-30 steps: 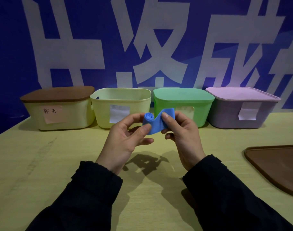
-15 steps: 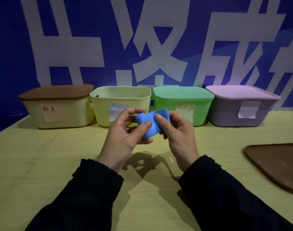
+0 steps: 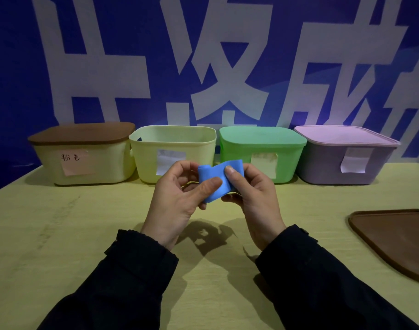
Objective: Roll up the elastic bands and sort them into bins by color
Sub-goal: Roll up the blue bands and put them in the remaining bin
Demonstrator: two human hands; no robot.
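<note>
The step in hand looks like rolling: a soft blue elastic band is held in the air above the pale yellow bench, just in front of the open-topped pale yellow plastic bin. Its left end is already wound into a small roll, while a loose flap runs off to the right.

The left hand is curled round the rolled end, thumb pressed across the front of the band and fingers behind it. The right hand pinches the loose flap, thumb on the front face and fingers tucked behind. Both palms face each other, wrists raised off the bench, dark sleeves reaching back toward the camera.

Next, the remaining flap probably needs winding onto the roll, kept tight so it does not spring open. Then comes a bin choice: the open bin stands nearest, while the brown-lidded one left of it and the green-lidded and lilac-lidded bins to its right are shut. Its label cannot be read.
</note>
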